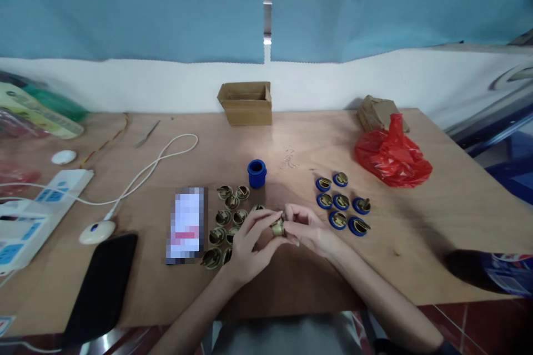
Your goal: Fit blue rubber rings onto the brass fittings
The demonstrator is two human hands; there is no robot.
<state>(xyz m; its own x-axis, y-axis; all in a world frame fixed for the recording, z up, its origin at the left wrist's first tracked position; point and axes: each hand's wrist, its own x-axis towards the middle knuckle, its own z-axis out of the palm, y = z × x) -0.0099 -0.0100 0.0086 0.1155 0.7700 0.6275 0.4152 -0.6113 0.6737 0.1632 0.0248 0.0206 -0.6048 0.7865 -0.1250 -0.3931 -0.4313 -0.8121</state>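
Okay, head view, clock centred on the held part, 12 = far side. Left hand (252, 243): forearm toward 7, fingers extended and slightly bent, thumb on the near side, pinching the brass fitting (277, 227). Right hand (313, 231): forearm toward 4, fingers curled, thumb and fingertips pinching the fitting's 3 o'clock side. Fitting sits between both hands. Loose brass pieces (223, 217) at 9, blue cup (257, 173) at 11, blue-rimmed pieces (341, 202) at 2–3.
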